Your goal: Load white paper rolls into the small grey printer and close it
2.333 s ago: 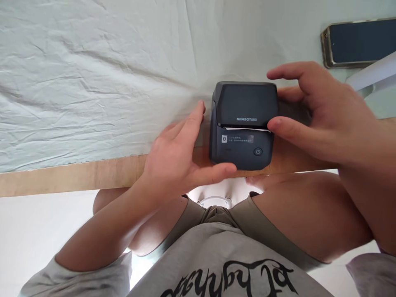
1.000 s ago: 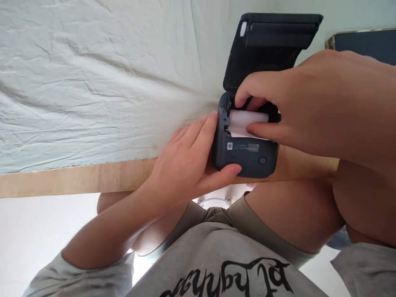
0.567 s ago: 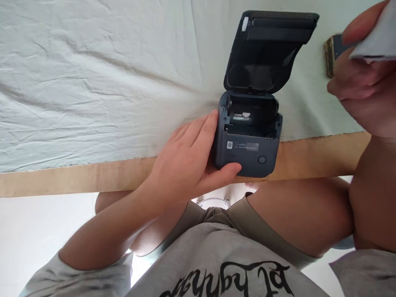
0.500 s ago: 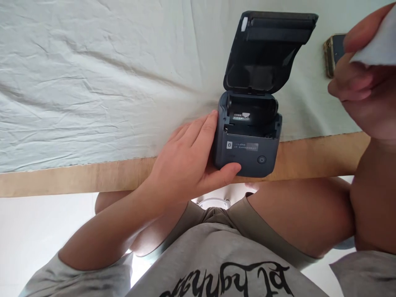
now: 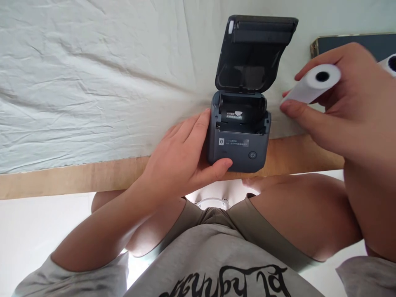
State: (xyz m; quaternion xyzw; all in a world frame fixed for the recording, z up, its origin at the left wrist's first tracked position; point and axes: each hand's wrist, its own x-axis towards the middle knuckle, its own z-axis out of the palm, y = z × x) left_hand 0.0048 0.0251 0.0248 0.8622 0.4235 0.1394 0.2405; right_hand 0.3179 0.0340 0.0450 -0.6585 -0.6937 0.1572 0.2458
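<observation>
Head view: the wooden tabletop [image 5: 77, 179] is mostly covered by a pale, creased cloth [image 5: 93, 82]. At its near edge the dark printer [image 5: 236, 150] is set, its lid [image 5: 255, 57] raised at the far side. The printer's left side is touched by the left hand [image 5: 177, 154], its thumb spread apart from the other fingers. By the right hand [image 5: 359, 103], a white roll [image 5: 309, 88] is clamped between thumb and fingers, right of the printer. Behind that hand, the phone [image 5: 380, 43] and a second roll [image 5: 384, 64] are partly hidden.
</observation>
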